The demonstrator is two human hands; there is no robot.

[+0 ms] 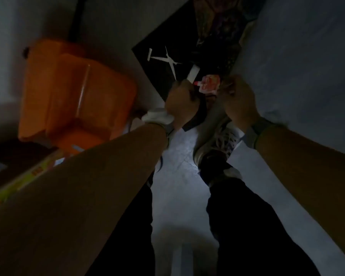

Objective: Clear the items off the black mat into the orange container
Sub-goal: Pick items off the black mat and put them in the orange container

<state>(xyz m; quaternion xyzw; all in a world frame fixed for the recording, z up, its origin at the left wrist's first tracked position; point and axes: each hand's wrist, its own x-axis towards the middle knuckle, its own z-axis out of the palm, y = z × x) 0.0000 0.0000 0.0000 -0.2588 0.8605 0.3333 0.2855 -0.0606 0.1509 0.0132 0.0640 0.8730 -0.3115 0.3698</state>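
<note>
The black mat (159,62) lies on the floor ahead, marked with a white taped X. My left hand (182,102) is a fist over the mat's near corner, and a small white item (193,74) sticks out of its top. A red packet (210,84) sits between my hands. My right hand (239,98) has its fingers curled on the packet's right edge. The orange container (76,94) stands to the left of the mat, lid off, with its inside in shadow. The light is dim and fine detail is lost.
A dark patterned cloth (223,26) covers the far right part of the mat. My shoe (215,140) and dark trouser legs are below my hands on the pale floor. A yellow box edge (28,176) lies at the lower left.
</note>
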